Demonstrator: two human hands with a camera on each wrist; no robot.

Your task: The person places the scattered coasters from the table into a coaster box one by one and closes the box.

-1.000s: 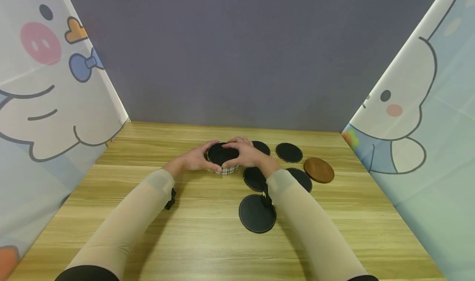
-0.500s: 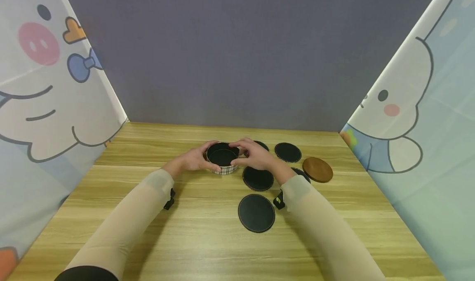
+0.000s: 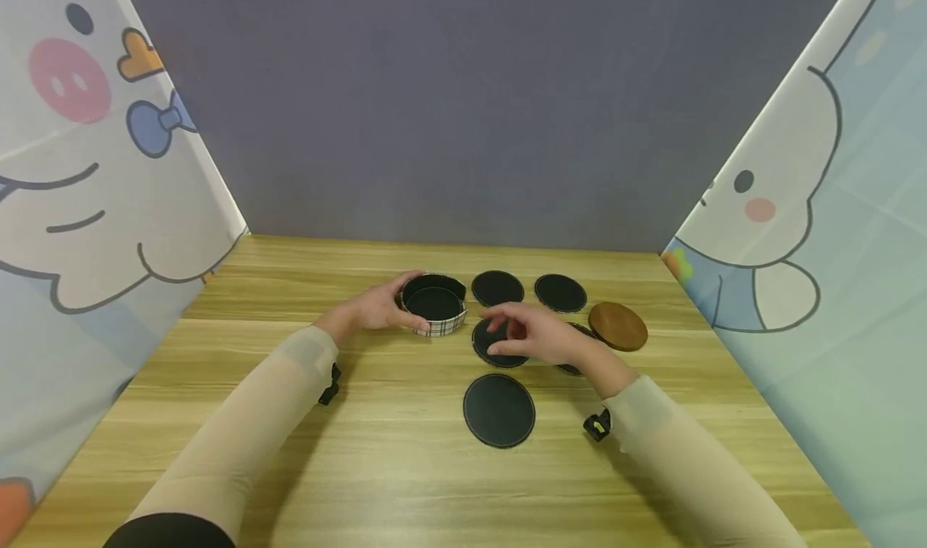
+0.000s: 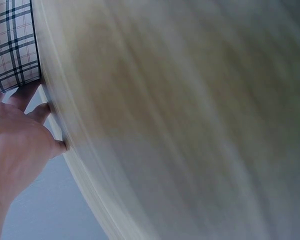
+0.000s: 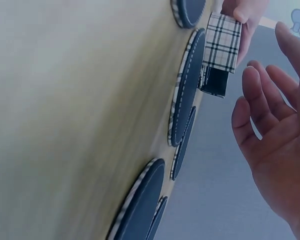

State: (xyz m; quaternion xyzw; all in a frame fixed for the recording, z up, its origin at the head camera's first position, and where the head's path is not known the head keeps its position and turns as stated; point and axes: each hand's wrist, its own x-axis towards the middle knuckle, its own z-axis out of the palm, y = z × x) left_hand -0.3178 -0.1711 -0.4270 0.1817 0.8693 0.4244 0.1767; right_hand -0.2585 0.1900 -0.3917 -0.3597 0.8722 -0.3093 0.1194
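Observation:
A round coaster holder (image 3: 433, 302), black inside with a plaid outer wall and a notch at its right side, stands on the table. My left hand (image 3: 380, 306) grips its left side, thumb at the front and fingers behind. The left wrist view catches the plaid wall (image 4: 15, 45) at its upper left edge. To the right, my right hand (image 3: 539, 331) hovers over a black round coaster (image 3: 484, 345), fingers loosely bent with nothing between them. The right wrist view has that hand's palm (image 5: 285, 160) above the row of coasters, apart from them.
Several other black coasters lie flat: one at the back (image 3: 497, 289), another behind to the right (image 3: 561, 293), one nearer me (image 3: 500, 409). A brown round disc (image 3: 618, 327) lies at the far right of them. A grey panel (image 3: 463, 113) closes the table's back.
My right hand has let go of the coaster holder and moved right and toward me, over the coasters. The left hand keeps its grip on the holder.

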